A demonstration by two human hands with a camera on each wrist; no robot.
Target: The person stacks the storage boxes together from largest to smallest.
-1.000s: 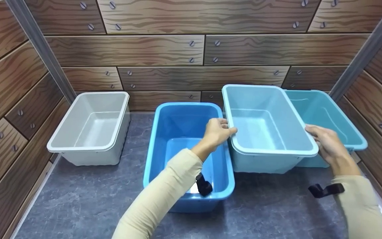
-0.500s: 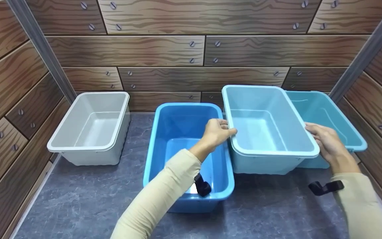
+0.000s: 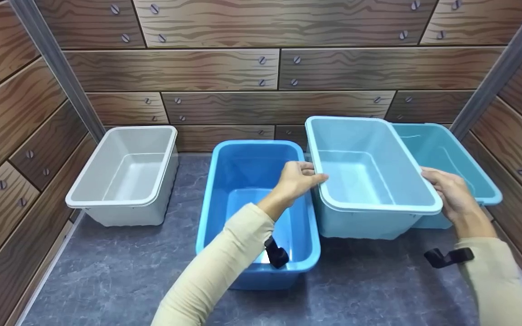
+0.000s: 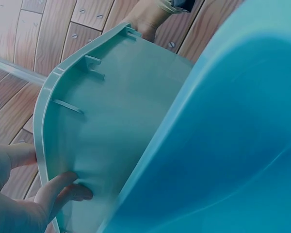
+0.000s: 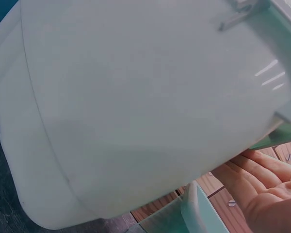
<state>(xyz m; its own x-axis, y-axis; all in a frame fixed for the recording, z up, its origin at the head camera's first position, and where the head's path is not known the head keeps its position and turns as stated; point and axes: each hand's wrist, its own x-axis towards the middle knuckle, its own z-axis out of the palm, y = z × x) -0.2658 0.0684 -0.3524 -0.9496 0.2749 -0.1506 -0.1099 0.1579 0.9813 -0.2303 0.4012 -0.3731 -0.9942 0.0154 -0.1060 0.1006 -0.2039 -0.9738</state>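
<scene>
Both hands hold a light blue plastic bin [image 3: 369,225] by its long sides, right of the middle. My left hand [image 3: 295,181] pinches its left rim, the thumb on top of the lip and the fingers under it; the left wrist view shows these fingers [image 4: 63,187] against the outer wall. At the opposite rim my right hand [image 3: 453,197] grips from outside. In the right wrist view, the bin's outer wall [image 5: 136,107] fills most of the picture, and the right hand's fingertips are hidden behind it. The bin has nothing inside.
Close on the left stands a deep blue bin [image 3: 265,278], under my left forearm. A teal bin [image 3: 480,174] is partly hidden behind the light blue one, at right. A grey bin [image 3: 120,215] stands at far left. Wood-patterned walls [image 3: 224,68] enclose the dark floor [image 3: 125,271].
The light blue bin has shifted slightly to the right, and both hands have moved with it. The other bins have stayed in place.
</scene>
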